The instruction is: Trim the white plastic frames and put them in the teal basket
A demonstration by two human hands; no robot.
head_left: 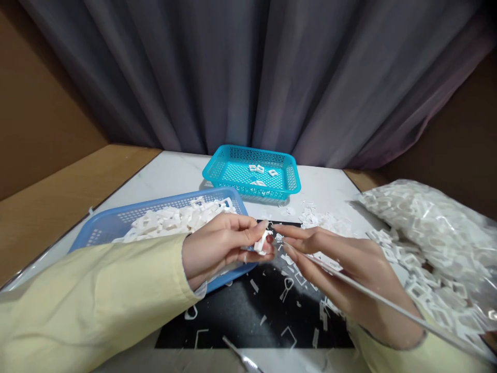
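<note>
My left hand (pixel 229 241) pinches a small white plastic piece (pixel 264 242) between thumb and fingers, above the black mat (pixel 248 311). Just to its right, my right hand (pixel 334 264) is closed around a long thin pale tool (pixel 373 296) whose shaft runs back past the wrist to the lower right. Its tip end lies close to the white piece, but I cannot make out whether they touch, nor what kind of tool it is. White offcuts and thin frame-shaped scraps (pixel 287 287) are scattered on the mat under both hands.
A blue basket (pixel 104 220) heaped with white pieces stands at left, partly behind my left arm. Farther back, a turquoise basket (pixel 217 173) holds several white frames. On the right lie a clear bag (pixel 438 223) and loose white parts (pixel 423 290). A metal-handled tool (pixel 243 356) rests in front.
</note>
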